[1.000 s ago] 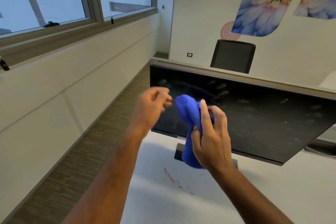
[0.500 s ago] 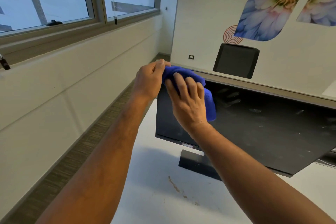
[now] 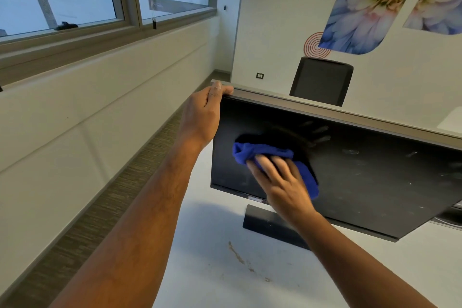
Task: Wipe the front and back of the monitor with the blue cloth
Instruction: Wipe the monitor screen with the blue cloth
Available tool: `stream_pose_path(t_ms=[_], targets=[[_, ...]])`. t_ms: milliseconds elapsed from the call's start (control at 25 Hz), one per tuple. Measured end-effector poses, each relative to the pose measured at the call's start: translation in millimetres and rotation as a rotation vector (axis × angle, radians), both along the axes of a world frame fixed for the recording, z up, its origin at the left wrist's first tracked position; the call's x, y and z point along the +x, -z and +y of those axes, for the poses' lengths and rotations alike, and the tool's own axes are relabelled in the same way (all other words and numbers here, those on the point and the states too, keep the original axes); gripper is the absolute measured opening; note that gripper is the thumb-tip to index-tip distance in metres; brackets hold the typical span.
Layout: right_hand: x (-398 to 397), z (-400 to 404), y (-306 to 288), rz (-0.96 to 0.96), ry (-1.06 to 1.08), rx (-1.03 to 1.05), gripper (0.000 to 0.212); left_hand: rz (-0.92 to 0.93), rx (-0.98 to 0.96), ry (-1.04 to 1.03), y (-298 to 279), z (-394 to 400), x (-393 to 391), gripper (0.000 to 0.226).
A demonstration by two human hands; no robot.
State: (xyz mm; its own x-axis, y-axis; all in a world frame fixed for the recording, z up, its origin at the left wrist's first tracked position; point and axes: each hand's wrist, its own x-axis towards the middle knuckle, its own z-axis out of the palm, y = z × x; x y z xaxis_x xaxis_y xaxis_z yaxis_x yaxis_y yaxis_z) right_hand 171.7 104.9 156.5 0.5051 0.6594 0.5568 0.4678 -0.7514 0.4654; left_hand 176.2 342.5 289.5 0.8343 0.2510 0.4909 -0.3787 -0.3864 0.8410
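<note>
Blue cloth [image 3: 260, 154], black smudged monitor [image 3: 362, 177], seemingly brown-stained white desk [image 3: 225, 270].

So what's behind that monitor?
A dark chair stands behind the monitor against a flower-decorated wall. Only the chair's backrest shows; the screen hides its seat, the monitor's back and the left hand's fingers.

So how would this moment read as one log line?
step: wiping front | right hand: presses crumpled blue cloth on dark flat monitor screen | left hand: grips top-left corner | back: not yet
</note>
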Motion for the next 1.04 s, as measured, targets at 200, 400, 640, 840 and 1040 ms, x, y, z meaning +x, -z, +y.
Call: stream_pose_path(t_ms=[200,400,640,840,1040], targets=[[7,-23,-52,-0.146,0.016,0.351,0.068,-0.034,-0.042,-0.01,2,-7,-2,0.049],[21,40,-67,-0.103,-0.144,0.256,0.068,-0.047,-0.067,-0.036,4,-8,-2,0.049],[12,32,3,0.163,-0.111,-0.144,0.089,-0.037,0.03,-0.07,6,-8,-5,0.047],[-7,-48,15,0.099,0.067,0.136,0.104,-0.045,0.029,-0.085,8,-12,-4,0.044],[7,-53,-49,-0.154,0.071,0.622,0.066,-0.074,0.018,-0.079,10,-17,-3,0.042]])
